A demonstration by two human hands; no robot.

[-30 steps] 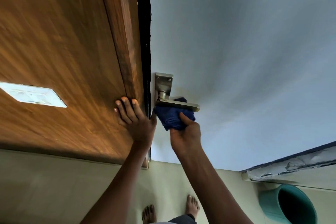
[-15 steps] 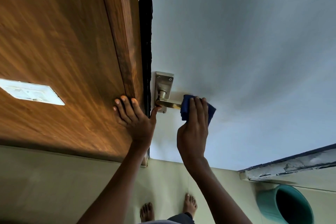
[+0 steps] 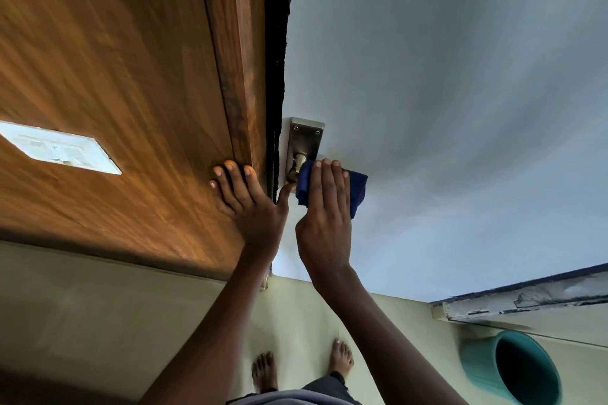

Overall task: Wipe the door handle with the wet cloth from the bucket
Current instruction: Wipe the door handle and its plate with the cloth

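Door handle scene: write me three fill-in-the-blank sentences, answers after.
1. The right hand presses a ____ cloth over the handle.
2. The left hand lies flat on the ____ panel.
3. The teal ____ stands on the floor.

Missing words: blue; wooden; bucket

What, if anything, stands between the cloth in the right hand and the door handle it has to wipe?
Nothing visible does. The right hand already presses the blue cloth over the lever of the door handle, hiding the lever. The left hand lies flat on the wooden surface beside it, thumb near the handle's base but not under the cloth.
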